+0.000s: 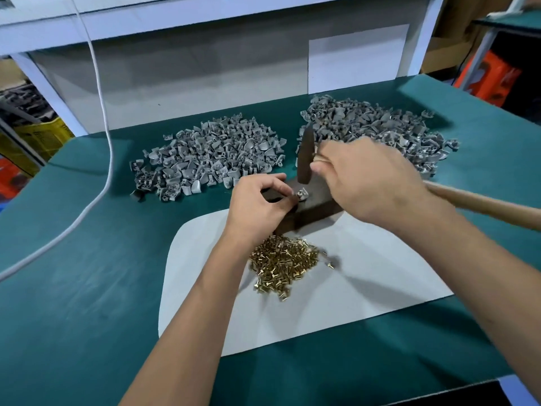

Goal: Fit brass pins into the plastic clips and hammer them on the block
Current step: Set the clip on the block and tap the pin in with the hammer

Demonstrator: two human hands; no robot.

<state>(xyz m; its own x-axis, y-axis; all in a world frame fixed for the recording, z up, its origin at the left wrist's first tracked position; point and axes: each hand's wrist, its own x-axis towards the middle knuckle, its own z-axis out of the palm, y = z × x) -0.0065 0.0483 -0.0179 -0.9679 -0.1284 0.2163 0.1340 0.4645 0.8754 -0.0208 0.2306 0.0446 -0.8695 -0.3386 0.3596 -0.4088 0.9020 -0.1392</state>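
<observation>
One clip sits on the dark block, near the middle of the table, and it looks small, light and stiff, so I judge it can slip or jump away under a blow if nothing keeps it. It is best held at its left side, low and away from the pin, so that the fingers are not under the hammer. The left hand does this: its fingers are curled and the fingertips pinch the clip at its 9 o'clock side. The right hand is closed around the wooden handle just behind the hammer head, which stands at 12 o'clock above the clip, not touching it. The hammer looks heavy for such a small part, so short taps seem enough. Brass pins lie in a loose heap at 6 o'clock from the block; they are small, smooth and roll easily. Two heaps of grey clips lie at 11 o'clock and 1 o'clock.
</observation>
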